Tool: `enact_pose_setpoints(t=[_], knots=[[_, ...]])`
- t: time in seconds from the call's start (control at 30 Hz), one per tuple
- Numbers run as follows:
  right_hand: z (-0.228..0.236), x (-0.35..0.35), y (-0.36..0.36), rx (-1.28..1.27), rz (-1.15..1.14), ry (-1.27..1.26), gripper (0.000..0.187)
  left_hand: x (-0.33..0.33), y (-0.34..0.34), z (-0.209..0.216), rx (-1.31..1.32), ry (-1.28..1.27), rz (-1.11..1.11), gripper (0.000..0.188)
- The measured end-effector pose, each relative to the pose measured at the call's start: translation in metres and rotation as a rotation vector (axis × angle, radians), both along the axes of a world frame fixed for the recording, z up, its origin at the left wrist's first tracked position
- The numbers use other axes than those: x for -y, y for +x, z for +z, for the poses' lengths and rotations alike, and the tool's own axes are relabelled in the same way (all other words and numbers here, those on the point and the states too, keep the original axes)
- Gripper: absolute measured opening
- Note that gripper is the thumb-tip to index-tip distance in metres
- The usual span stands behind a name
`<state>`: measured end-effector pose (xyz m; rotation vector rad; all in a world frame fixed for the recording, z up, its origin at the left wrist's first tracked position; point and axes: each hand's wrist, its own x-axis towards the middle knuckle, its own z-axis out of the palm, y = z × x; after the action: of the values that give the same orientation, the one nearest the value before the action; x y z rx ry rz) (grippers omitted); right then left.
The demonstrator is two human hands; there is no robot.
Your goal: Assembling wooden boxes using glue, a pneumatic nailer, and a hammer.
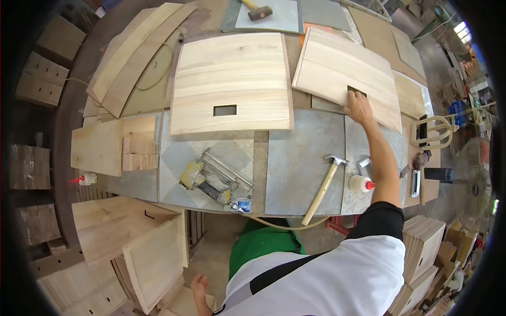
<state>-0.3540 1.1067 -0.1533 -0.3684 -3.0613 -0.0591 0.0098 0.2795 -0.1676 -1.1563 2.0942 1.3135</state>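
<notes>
My right hand reaches far across the bench with its fingers hooked into the dark rectangular slot of a pale wooden panel. That panel lies askew, its left side turned away from me. To its left, a second wooden panel lies flat, with a similar slot near its close edge. My left hand hangs low beside my body, holding nothing, its fingers loosely bent. It is nearest to wooden box parts stacked below the bench.
On the bench lie a nail gun with its hose, a claw hammer, a white glue bottle with a red cap, and a mallet. Long boards rest at the far left. Stacked wooden boxes stand to the right.
</notes>
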Motion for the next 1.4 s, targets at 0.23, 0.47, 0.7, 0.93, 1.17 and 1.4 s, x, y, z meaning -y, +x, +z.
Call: enact_pose_setpoints(t=[0.23,0.47,0.7,0.93,1.17,1.4], knots=[[0.205,0.034,0.0,-0.423,0.086,0.221,0.022,-0.016,-0.02,-0.016,0.026,0.061,-0.176,0.032],[0.394,0.197,0.099,-0.753,0.087,-0.301,0.021,-0.01,-0.064,0.052,-0.446,0.143,-0.376,0.032],[0.46,0.345,0.127,-0.733,0.538,-0.709,0.035,0.075,-0.128,0.18,-1.085,0.13,-0.237,0.039],[0.448,0.506,0.051,-0.532,0.588,-1.315,0.036,0.2,-0.114,0.258,-1.126,-0.326,-0.008,0.067],[0.372,0.743,0.008,-0.042,0.87,-1.208,0.036,0.277,-0.032,0.258,-0.905,-0.338,0.236,0.039],[0.229,0.917,-0.054,0.641,0.725,-1.504,0.047,0.316,0.024,0.227,-0.5,-0.609,0.428,0.034]])
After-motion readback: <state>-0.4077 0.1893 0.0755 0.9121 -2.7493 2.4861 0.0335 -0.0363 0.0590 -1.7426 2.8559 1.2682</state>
